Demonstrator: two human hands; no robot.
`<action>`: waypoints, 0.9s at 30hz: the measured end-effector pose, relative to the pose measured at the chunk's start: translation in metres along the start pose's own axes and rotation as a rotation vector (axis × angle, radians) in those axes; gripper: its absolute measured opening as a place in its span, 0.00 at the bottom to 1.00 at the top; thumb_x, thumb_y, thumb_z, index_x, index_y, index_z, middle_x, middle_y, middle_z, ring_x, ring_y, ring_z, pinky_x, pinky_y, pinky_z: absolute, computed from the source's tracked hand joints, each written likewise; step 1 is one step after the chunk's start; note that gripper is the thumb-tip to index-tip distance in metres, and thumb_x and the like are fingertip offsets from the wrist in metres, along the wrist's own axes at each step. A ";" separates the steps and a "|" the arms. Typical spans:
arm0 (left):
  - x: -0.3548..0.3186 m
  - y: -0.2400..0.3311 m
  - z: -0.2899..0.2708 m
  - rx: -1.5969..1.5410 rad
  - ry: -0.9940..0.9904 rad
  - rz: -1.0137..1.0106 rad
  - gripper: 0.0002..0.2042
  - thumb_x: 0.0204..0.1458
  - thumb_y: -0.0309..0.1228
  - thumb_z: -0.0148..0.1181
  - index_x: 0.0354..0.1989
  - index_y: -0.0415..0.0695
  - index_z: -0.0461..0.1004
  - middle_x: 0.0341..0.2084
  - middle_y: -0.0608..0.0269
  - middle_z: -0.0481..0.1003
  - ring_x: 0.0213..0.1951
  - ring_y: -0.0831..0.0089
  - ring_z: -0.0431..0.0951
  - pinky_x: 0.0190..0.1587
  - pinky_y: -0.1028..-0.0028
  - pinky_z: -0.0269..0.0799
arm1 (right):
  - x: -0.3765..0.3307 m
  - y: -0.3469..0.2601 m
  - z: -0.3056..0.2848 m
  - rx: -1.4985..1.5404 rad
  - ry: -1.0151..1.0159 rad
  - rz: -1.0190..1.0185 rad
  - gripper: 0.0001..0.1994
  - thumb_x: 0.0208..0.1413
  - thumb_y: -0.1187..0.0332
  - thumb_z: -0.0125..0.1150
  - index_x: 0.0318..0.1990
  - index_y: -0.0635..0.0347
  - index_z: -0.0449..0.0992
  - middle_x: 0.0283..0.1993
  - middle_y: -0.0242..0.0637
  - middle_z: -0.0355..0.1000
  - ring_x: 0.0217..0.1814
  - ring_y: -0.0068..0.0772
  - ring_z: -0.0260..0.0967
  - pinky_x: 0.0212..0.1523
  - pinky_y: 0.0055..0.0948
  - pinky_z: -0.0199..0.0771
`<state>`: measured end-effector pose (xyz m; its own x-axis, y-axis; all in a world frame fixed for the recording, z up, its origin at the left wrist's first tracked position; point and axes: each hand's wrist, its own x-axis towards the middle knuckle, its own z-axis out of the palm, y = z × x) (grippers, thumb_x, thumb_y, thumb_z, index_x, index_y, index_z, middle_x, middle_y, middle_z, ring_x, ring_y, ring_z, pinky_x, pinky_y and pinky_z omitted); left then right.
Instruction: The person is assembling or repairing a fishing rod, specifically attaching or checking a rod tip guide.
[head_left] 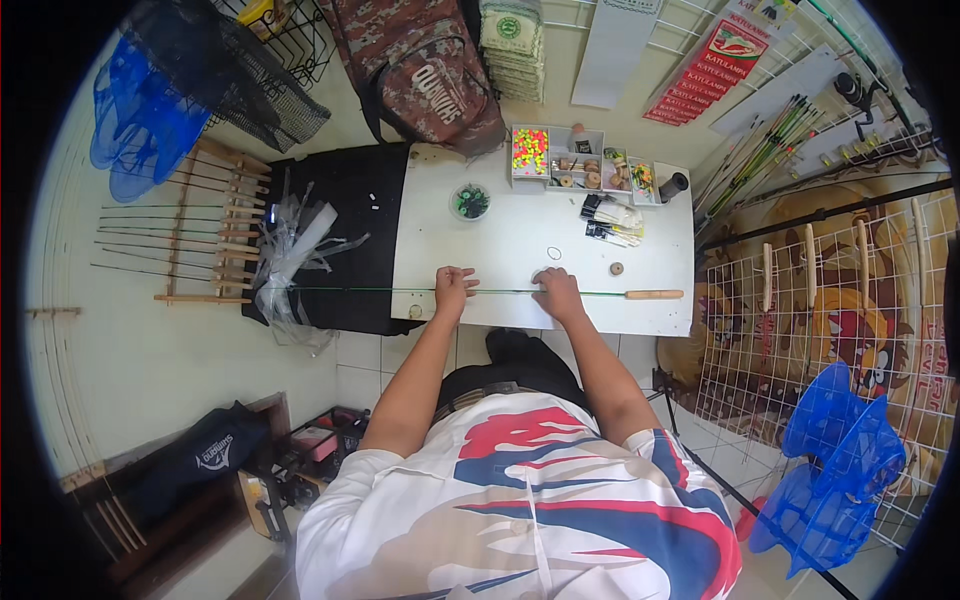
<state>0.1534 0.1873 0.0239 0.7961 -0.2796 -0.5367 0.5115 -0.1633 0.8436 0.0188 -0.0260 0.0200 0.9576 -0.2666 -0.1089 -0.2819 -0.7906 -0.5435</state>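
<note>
Fingers of the left hand [453,287] and the right hand [556,293] press down, curled, on a thin green rod [400,291] lying across the white table [520,240]. Rod looks light, springy and easy to break at its thin end, so the wooden handle [655,294], further right of the right hand, seems the safest place to hold. Small ring [554,253] lies just beyond the fingers.

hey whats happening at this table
A person sits at a white table with both hands on a thin green fishing rod lying along its near edge. The left hand and right hand press on the rod's middle; its wooden handle points right, the tip reaches left over a black cloth. A compartment tray of small coloured parts and a round dish sit further back.
</note>
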 end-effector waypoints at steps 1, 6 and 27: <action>0.000 -0.001 0.001 0.021 0.024 0.024 0.08 0.68 0.33 0.40 0.48 0.44 0.58 0.49 0.50 0.74 0.41 0.65 0.80 0.36 0.73 0.76 | -0.001 0.000 -0.001 0.001 -0.002 0.000 0.13 0.42 0.67 0.71 0.38 0.50 0.77 0.42 0.32 0.73 0.51 0.40 0.68 0.48 0.43 0.67; -0.005 -0.002 0.002 0.093 0.034 0.026 0.08 0.66 0.34 0.47 0.47 0.45 0.63 0.46 0.57 0.76 0.40 0.71 0.79 0.35 0.75 0.73 | -0.005 0.004 -0.002 0.038 0.003 0.005 0.11 0.41 0.67 0.71 0.35 0.51 0.78 0.39 0.33 0.73 0.48 0.41 0.68 0.47 0.42 0.67; -0.005 0.013 -0.067 0.485 -0.193 0.408 0.09 0.51 0.33 0.68 0.37 0.43 0.82 0.30 0.63 0.79 0.29 0.76 0.74 0.35 0.74 0.71 | 0.045 -0.117 0.029 0.526 -0.059 -0.065 0.15 0.59 0.66 0.55 0.52 0.60 0.75 0.49 0.49 0.75 0.55 0.50 0.68 0.59 0.43 0.67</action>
<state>0.1779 0.2501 0.0364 0.7999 -0.5663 -0.1987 -0.0586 -0.4033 0.9132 0.0964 0.0704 0.0550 0.9781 -0.1830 -0.0992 -0.1687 -0.4176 -0.8928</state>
